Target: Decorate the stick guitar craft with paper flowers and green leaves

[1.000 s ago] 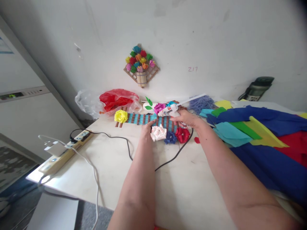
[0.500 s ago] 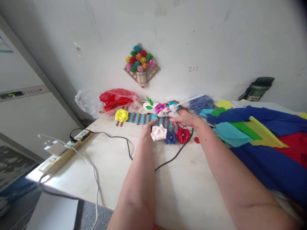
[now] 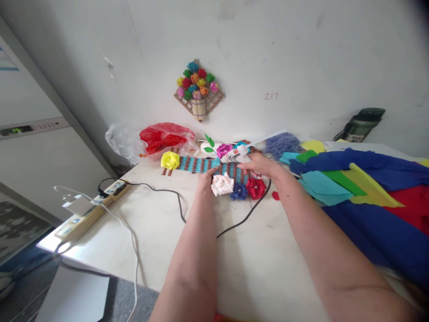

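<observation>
A blue and brown slatted strip (image 3: 197,165) lies across the table with a yellow ribbon flower (image 3: 170,160) at its left end. My left hand (image 3: 207,173) grips the strip's near edge, its fingertips on the slats. In my right hand (image 3: 259,164) is a white glue gun (image 3: 236,154), its nozzle pointing left at the strip just beyond my left fingertips. Beside the nozzle are a magenta flower (image 3: 224,150) and green leaves (image 3: 209,141). White (image 3: 222,184), dark blue (image 3: 239,192) and red (image 3: 255,188) flowers lie in front of the strip.
A black cord (image 3: 243,226) loops over the table (image 3: 161,214); a power strip (image 3: 90,210) with a white charger sits at the left edge. Behind are a red plastic bag (image 3: 164,136) and purple shredded paper (image 3: 283,145). Coloured sheets (image 3: 362,232) cover the right side. A bottle (image 3: 363,125) leans against the wall.
The view has shifted very slightly. Both hands, the glue gun and the strip stay in nearly the same places.
</observation>
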### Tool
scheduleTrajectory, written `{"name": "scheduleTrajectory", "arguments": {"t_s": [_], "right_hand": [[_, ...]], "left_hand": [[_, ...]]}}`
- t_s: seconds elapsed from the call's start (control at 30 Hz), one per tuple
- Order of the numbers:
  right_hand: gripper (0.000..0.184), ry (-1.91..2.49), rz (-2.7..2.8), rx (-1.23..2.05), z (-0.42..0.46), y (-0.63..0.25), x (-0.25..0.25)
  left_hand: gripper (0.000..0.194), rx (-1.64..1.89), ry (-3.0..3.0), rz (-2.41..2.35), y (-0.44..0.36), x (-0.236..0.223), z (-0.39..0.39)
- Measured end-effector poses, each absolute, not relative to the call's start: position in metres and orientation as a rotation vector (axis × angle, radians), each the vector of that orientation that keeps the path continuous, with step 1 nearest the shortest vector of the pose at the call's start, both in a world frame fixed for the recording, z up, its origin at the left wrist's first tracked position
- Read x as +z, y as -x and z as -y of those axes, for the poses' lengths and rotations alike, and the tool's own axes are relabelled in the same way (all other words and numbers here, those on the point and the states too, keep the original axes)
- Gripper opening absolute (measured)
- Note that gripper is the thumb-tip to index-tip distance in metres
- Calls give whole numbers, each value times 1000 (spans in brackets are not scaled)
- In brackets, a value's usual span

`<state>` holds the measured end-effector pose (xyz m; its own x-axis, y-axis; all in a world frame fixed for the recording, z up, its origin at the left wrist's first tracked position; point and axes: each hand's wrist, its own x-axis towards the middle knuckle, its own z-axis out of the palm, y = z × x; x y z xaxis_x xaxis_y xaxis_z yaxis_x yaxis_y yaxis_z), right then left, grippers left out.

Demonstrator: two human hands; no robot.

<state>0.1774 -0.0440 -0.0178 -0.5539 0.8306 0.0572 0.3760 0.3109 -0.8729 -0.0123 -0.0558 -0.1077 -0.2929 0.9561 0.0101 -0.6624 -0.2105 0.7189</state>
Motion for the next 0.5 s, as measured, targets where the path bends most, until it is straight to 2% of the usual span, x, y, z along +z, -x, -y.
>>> {"name": "scheduleTrajectory", "arguments": {"t_s": [0.3, 0.5], "right_hand": [[26, 1035, 2028, 1172, 41, -176, -19], [22, 1071, 2042, 1107, 45, -173, -16]], "left_hand": [[40, 1839, -595, -751, 12, -110, 54], [41, 1839, -593, -733, 11, -107, 56]]}}
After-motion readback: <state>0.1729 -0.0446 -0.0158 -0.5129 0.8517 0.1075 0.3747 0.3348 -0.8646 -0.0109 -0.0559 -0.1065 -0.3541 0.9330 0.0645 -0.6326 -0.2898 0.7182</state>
